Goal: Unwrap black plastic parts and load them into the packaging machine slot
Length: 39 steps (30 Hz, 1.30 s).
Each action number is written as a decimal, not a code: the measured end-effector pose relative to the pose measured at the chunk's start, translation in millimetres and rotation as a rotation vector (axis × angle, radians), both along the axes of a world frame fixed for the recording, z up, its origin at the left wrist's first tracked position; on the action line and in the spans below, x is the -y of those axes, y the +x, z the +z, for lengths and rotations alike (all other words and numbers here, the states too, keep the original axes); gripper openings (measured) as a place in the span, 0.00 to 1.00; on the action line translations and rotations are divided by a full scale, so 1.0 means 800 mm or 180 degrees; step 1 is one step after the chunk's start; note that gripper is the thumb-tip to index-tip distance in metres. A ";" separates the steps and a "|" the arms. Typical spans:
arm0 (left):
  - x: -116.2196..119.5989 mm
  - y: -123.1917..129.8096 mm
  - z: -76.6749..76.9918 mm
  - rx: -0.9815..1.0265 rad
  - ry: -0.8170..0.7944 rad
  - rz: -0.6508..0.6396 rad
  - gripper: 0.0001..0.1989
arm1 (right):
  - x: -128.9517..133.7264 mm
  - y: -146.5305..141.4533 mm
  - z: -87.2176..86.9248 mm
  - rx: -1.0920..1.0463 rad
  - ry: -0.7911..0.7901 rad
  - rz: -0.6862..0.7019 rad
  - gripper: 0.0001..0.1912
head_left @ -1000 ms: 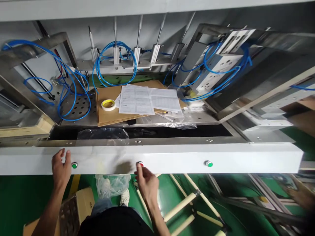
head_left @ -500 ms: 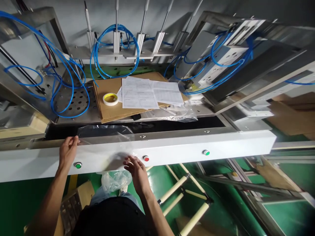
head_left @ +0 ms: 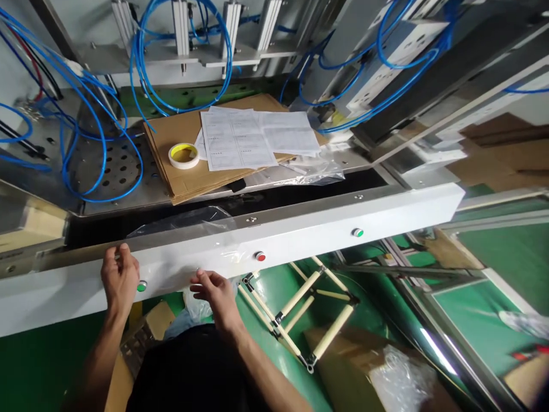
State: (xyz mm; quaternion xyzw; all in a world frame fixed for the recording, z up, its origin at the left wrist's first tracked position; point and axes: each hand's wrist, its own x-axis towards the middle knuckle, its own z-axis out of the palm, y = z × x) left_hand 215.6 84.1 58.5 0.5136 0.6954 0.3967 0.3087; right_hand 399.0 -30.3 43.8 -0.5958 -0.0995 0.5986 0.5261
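Observation:
A clear plastic bag point(head_left: 223, 252) lies over the white front beam point(head_left: 309, 234) of the machine and reaches into the dark slot behind it. My left hand point(head_left: 119, 277) pinches the bag's left side, just beside a green button point(head_left: 142, 285). Further right, my right hand point(head_left: 217, 294) has thumb and fingers together on the bag's lower part, left of a red button point(head_left: 260, 257). The film is see-through, so its edges are hard to follow.
Behind the slot, cardboard sheets point(head_left: 171, 186) carry printed papers point(head_left: 240, 140) and a tape roll point(head_left: 183, 155). Blue hoses point(head_left: 137, 63) loop around metal cylinders. A cream tube frame point(head_left: 300, 297) and a cardboard box point(head_left: 355, 366) stand below right.
My right hand has moved left and closer to my left hand. The bag's raised opening has flattened. The head view has shifted, bringing more of the floor at the right into sight.

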 end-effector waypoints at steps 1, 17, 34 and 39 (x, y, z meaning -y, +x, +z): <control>0.004 0.000 0.001 0.0124 -0.0081 -0.0011 0.16 | -0.004 -0.007 -0.001 0.0107 0.0029 0.0032 0.31; -0.024 0.064 0.027 -0.1893 0.1633 -0.3355 0.22 | -0.016 -0.018 -0.008 0.0668 0.0174 -0.0109 0.21; -0.071 0.087 -0.034 -0.2406 0.1550 -0.3901 0.27 | 0.030 -0.044 -0.043 0.0364 0.0319 -0.0221 0.28; -0.069 0.086 -0.033 -0.2395 0.1529 -0.3877 0.27 | 0.023 -0.027 -0.044 0.0453 0.0328 -0.0585 0.34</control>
